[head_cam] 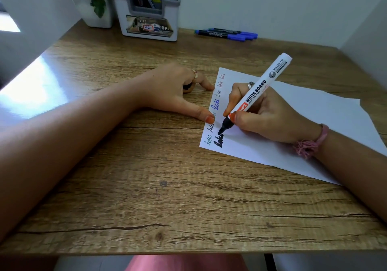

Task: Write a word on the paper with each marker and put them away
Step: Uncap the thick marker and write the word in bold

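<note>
Bare wooden desk [146,197], then blue pens [228,33] beside organizer [146,22].

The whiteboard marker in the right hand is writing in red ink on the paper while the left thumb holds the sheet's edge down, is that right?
Not quite: the ink is black, not red. The head view shows the whiteboard marker with a black tip laying thick black letters on the paper. The rest stands: the right hand holds it, and the left hand has its thumb on the sheet's edge.
</note>
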